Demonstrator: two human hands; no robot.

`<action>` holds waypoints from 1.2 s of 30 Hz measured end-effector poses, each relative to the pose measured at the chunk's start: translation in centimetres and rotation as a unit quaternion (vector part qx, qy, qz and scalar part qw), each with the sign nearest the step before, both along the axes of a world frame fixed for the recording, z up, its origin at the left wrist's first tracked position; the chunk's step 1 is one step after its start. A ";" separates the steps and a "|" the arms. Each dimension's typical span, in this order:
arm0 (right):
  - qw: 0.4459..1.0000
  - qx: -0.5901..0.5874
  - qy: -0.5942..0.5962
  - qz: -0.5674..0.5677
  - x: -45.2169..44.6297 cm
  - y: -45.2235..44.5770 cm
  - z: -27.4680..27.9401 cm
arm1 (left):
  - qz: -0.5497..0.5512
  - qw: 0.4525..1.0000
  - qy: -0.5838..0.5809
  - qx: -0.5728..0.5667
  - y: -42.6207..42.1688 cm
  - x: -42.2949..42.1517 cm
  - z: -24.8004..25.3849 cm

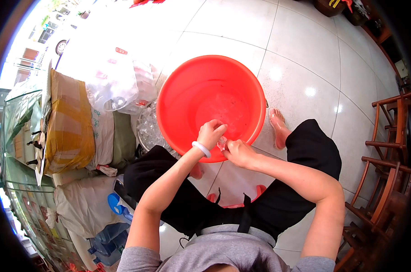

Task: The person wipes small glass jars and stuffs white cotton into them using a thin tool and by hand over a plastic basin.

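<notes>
A large red plastic bucket (216,93) stands on the floor between my legs, with a little something clear and some dark specks at its bottom. Over its near rim, my left hand (210,135), with a pale bangle (201,149) at the wrist, is closed, fingertips pinched. Close beside it, my right hand (241,154) pinches a small crumpled, translucent whitish-pink piece (221,143). The left fingers meet this piece from the other side. Its exact kind is too small to make out.
Left of the bucket are a metal bowl (147,131) of clear glassy pieces, filled plastic bags (117,84), a taped cardboard box (69,122) and a white sack (85,204). Wooden chairs (386,181) line the right. My bare foot (279,128) is beside the bucket.
</notes>
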State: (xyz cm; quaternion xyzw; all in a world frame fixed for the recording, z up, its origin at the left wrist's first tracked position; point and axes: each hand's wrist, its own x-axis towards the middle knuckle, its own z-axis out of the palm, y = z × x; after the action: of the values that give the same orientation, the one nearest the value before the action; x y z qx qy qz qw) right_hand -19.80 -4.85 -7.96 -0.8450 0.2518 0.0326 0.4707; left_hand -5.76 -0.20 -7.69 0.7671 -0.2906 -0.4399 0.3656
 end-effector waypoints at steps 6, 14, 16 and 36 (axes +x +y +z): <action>1.000 -0.006 0.008 -0.009 0.0 0.1 0.0 | -0.001 1.000 -0.018 -0.008 0.2 0.1 -0.9; 1.000 -0.011 0.006 -0.011 0.0 0.2 -0.2 | 0.000 1.000 -0.007 0.001 0.0 -0.2 -0.1; 1.000 -0.013 0.002 -0.013 0.0 0.2 -0.3 | 0.000 1.000 -0.011 -0.004 0.1 -0.1 -0.9; 0.999 -0.035 -0.007 -0.020 0.0 0.3 -0.8 | -0.011 1.000 -0.015 0.023 0.0 -0.2 -1.0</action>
State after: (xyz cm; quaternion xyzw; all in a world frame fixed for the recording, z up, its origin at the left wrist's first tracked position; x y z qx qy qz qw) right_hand -19.79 -4.54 -8.75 -0.8559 0.2661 0.0087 0.4433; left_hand -5.99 -0.21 -8.73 0.7785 -0.2941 -0.4394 0.3383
